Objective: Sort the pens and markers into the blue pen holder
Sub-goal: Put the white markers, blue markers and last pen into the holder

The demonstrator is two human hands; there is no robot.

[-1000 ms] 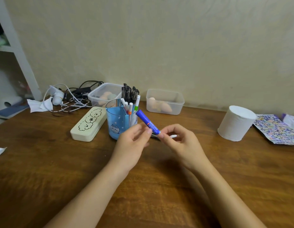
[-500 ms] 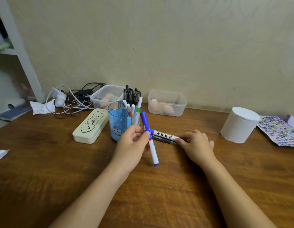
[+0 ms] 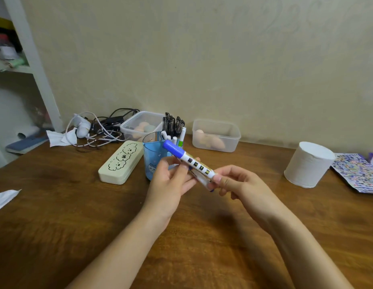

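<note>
The blue pen holder point(image 3: 151, 158) stands on the wooden table behind my hands, with several black pens point(image 3: 172, 123) and white markers point(image 3: 174, 139) upright in it. My right hand point(image 3: 239, 184) pinches the lower end of a thick white marker with a blue cap point(image 3: 194, 163), held slanted, cap up and left just in front of the holder. Beneath it lies a thinner white marker point(image 3: 199, 178) with a blue end, gripped by my left hand point(image 3: 169, 184). The two markers lie side by side, touching, between my hands.
A cream pencil case point(image 3: 119, 161) lies left of the holder. Two clear plastic tubs point(image 3: 137, 126) point(image 3: 216, 135) sit by the wall, beside tangled cables point(image 3: 102, 130). A white paper roll point(image 3: 308, 163) and a sticker sheet point(image 3: 356, 172) are at the right, a tissue point(image 3: 4, 198) at the left edge.
My right hand picked the thick marker up off the table and lifted it against the thinner marker in my left hand. Both hands came together in front of the holder.
</note>
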